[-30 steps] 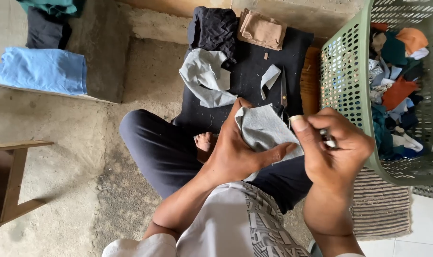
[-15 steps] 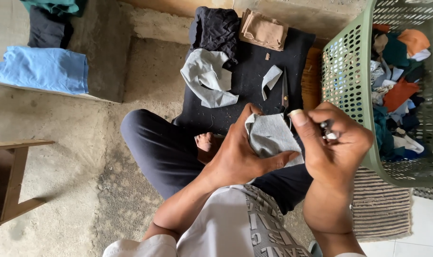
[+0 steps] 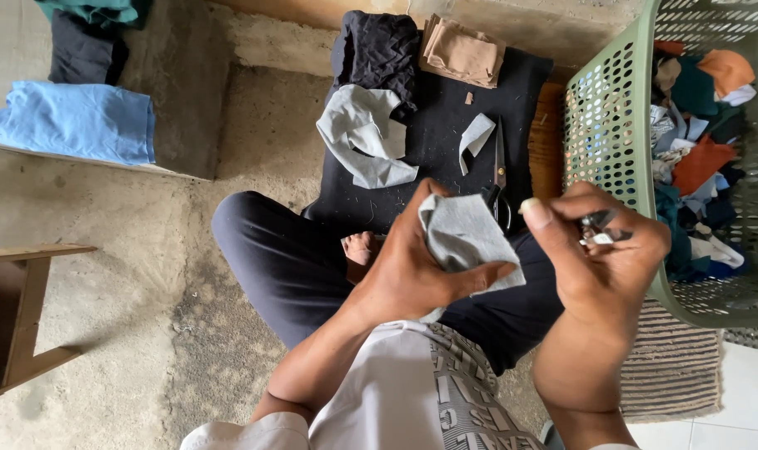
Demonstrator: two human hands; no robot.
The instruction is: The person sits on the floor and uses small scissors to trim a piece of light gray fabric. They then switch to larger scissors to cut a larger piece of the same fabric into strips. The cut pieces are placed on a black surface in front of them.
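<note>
My left hand (image 3: 404, 271) grips a small folded piece of grey fabric (image 3: 466, 237) in front of my chest, above my crossed legs. Just to its right, my right hand (image 3: 604, 271) pinches a small dark metal tool (image 3: 600, 227) between thumb and fingers; its exact kind is hard to tell. The tool's tip is a little apart from the fabric's right edge. A pair of scissors (image 3: 500, 179) lies beyond the hands on a black cloth (image 3: 446, 158) spread on the floor.
A green perforated basket (image 3: 612, 142) full of coloured scraps stands at the right on a striped mat (image 3: 675, 375). On the black cloth lie grey offcuts (image 3: 366, 137), a dark folded piece (image 3: 379, 50) and a tan piece (image 3: 462, 52). Blue folded cloth (image 3: 75, 121) sits far left; a wooden stool (image 3: 25, 317) is near left.
The grey fabric has been turned slightly in my left hand and sits a bit lower. My right hand with the small tool has shifted a little to the right.
</note>
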